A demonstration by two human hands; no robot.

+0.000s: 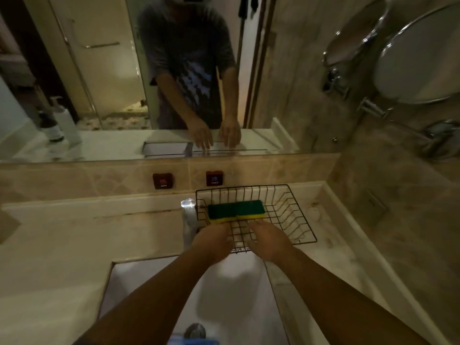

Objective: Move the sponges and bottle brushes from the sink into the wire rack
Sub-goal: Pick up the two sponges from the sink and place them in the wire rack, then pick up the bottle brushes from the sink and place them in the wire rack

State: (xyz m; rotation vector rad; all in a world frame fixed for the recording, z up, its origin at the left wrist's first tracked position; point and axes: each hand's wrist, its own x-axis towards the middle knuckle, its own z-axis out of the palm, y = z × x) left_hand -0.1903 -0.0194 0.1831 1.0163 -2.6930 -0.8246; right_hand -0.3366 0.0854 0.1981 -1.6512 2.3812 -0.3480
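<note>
Two green-and-yellow sponges (236, 210) lie side by side, end to end, in the black wire rack (286, 207) behind the sink. My left hand (214, 241) and my right hand (267, 241) reach over the rack's front edge, fingertips at the sponges' yellow near side. Whether the fingers still pinch the sponges I cannot tell. The white sink (154, 282) lies below my forearms. Something blue (194, 341) shows at the sink's bottom edge beside the drain (195, 331), mostly cut off. No bottle brush is clearly visible.
A chrome tap (188, 215) stands just left of the rack. Hot and cold buttons (163, 181) sit on the tiled back wall below the mirror. A round mirror on an arm (420, 58) juts from the right wall. Pale counter (54, 257) surrounds the sink.
</note>
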